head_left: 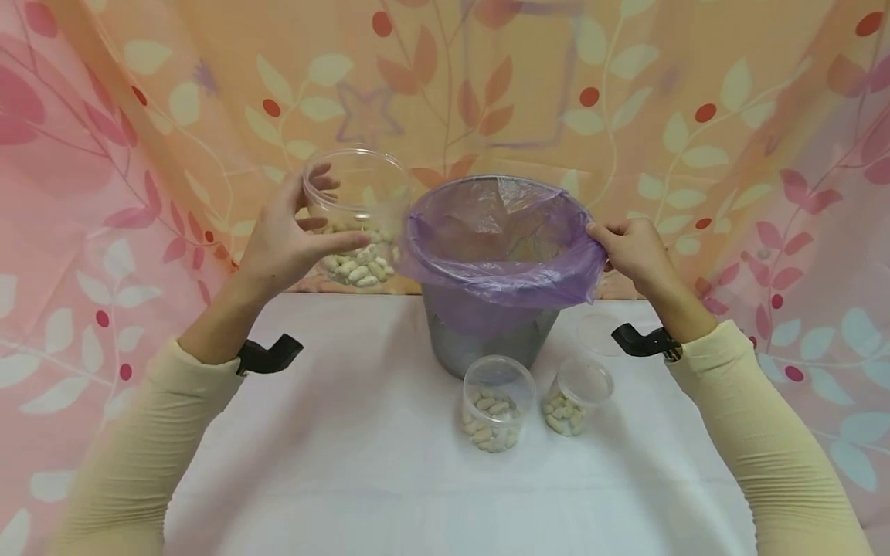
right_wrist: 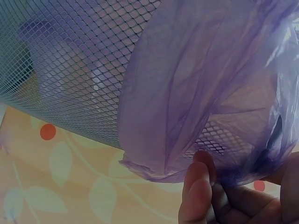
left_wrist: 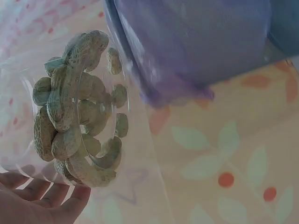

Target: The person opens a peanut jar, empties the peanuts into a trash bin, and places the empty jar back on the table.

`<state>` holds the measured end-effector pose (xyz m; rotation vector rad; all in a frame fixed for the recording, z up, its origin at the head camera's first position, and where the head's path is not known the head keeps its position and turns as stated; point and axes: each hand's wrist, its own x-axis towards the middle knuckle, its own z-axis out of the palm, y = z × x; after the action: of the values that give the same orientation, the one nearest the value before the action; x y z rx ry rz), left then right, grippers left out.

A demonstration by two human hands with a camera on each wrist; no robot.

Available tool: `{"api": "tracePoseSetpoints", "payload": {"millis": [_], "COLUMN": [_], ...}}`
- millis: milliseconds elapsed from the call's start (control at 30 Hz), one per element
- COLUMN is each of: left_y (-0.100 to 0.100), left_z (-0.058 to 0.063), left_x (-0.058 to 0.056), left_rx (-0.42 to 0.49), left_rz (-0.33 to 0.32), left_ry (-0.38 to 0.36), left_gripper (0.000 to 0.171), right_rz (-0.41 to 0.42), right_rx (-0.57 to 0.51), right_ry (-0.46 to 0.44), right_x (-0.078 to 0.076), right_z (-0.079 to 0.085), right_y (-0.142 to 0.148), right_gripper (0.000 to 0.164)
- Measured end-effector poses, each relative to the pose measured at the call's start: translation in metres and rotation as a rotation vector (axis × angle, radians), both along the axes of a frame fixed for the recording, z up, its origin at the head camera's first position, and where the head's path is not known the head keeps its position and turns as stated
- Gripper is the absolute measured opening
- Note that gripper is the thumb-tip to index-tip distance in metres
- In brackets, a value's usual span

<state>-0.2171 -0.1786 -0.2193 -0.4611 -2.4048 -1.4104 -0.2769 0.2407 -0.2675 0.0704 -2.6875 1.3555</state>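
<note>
My left hand (head_left: 281,239) grips a large clear plastic container (head_left: 368,199) in the air, left of the wastebasket. Unshelled peanuts (head_left: 363,266) lie in the bottom of it; the left wrist view shows these peanuts (left_wrist: 63,102) close up through the clear plastic. A grey mesh wastebasket (head_left: 455,340) stands on the table, lined with a purple plastic bag (head_left: 514,286) folded over its rim. With thumb and fingers, my right hand (head_left: 641,251) pinches the bag at the rim's right side. In the right wrist view, mesh shows through the thin bag (right_wrist: 173,88).
Two smaller clear cups, a wider cup (head_left: 499,386) and a narrower cup (head_left: 580,386), stand in front of the wastebasket with peanuts inside. A clear round lid (head_left: 601,336) lies to its right. White cloth covers the table (head_left: 334,463); a patterned curtain (head_left: 431,77) hangs behind.
</note>
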Motion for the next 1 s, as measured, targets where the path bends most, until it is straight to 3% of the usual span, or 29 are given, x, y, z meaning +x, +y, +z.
{"api": "tracePoseSetpoints", "payload": {"millis": [133, 300, 467, 600, 700, 900, 1000], "left_y": [-0.007, -0.019, -0.032, -0.041, -0.046, -0.052, -0.055], "left_z": [0.011, 0.016, 0.024, 0.034, 0.039, 0.044, 0.045], "left_x": [-0.025, -0.058, -0.08, -0.09, -0.094, -0.096, -0.096], "left_rx": [-0.085, -0.161, -0.216, -0.271, -0.323, -0.437, -0.522], "left_rz": [0.055, 0.115, 0.14, 0.17, 0.199, 0.214, 0.208], "left_ry": [0.021, 0.009, 0.003, 0.007, 0.015, 0.019, 0.053], "left_gripper": [0.076, 0.071, 0.071, 0.065, 0.072, 0.105, 0.112], "right_rz": [0.002, 0.005, 0.007, 0.013, 0.024, 0.017, 0.018], "right_rx": [-0.009, -0.033, -0.037, -0.033, -0.048, -0.017, -0.01], "right_ry": [0.007, -0.002, -0.014, -0.015, -0.018, -0.011, -0.014], "right_x": [0.0, 0.0, 0.0, 0.0, 0.001, 0.001, 0.0], "right_z": [0.001, 0.001, 0.002, 0.002, 0.003, 0.003, 0.002], "right_y": [0.001, 0.001, 0.001, 0.0, 0.0, 0.002, 0.002], "right_gripper": [0.048, 0.049, 0.048, 0.048, 0.05, 0.049, 0.049]}}
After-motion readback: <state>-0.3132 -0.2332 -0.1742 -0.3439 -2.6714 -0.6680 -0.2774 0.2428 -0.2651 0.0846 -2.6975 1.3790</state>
